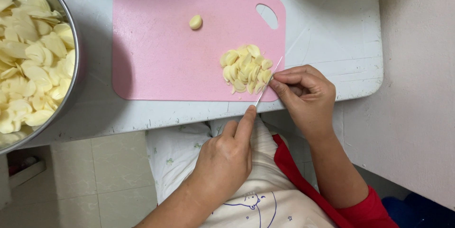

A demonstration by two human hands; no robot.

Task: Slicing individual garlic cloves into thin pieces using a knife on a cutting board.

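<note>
Garlic slices (pixel 245 69) lie in a small heap on the right part of a pink cutting board (pixel 161 48), close to its near edge. Against the heap's right side stands a thin knife blade (pixel 268 82), seen almost edge-on and slanting from the board's near edge up toward the far right. The left hand (pixel 226 157) holds the knife from below, fingers (pixel 246 120) closed about the handle, which is hidden, and the forefinger stretched along the blade's back. The right hand (pixel 305 96) sits just right of the heap with its fingers (pixel 284 74) curled and pinched together at the blade; whether a piece of garlic is between them cannot be told. One whole peeled clove (pixel 195 21) rests apart, farther back on the board. The board lies on a pale desk (pixel 332 29). At the left edge a steel bowl (pixel 73 67) is heaped with many more pale slices. Below, the person's lap shows a light printed apron and red sleeves.
</note>
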